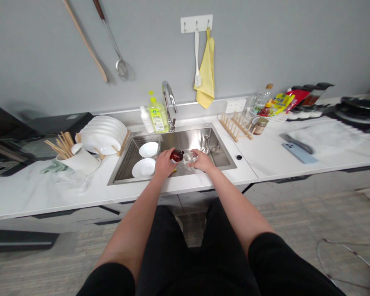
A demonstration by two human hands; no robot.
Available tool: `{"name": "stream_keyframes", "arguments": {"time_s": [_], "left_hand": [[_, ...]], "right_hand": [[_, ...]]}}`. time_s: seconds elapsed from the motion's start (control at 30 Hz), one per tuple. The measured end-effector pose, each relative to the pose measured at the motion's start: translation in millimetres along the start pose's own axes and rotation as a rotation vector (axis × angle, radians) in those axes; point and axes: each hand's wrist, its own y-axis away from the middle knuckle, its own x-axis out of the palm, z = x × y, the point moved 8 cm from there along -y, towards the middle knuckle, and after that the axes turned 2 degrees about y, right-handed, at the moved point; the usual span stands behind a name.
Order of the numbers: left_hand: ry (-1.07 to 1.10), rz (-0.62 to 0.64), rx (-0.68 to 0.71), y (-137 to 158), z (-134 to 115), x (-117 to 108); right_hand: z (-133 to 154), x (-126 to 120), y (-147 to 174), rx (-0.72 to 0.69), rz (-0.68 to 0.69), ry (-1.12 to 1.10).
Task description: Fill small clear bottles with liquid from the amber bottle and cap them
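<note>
Over the stainless steel sink point(226, 163), my left hand point(164, 163) is closed around a dark red, glossy object point(176, 155); its kind cannot be made out. Close by on the right, my right hand point(203, 160) grips a clear glass point(189, 158) with fingers curled around its side. The two held things are nearly side by side, and I cannot tell whether they touch. Left of my left hand, two white bowls point(144, 167) sit in a wire basket point(131, 153) inside the sink. A little yellow shows below my left hand.
Behind the sink stand a chrome faucet point(169, 96) and a green soap bottle point(158, 115). White plates point(103, 133) and a chopstick holder point(80, 159) are to the left. To the right are a wooden rack point(237, 123), a jar point(260, 126) and a blue phone point(299, 153).
</note>
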Motion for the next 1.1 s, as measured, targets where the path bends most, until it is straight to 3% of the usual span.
{"name": "stream_keyframes", "arguments": {"time_s": [1.1], "left_hand": [[-0.148, 0.036, -0.028, 5.2, -8.4, -2.4]], "right_hand": [[-9.6, 6.9, -4.4, -0.05, 0.019, 0.053]]}}
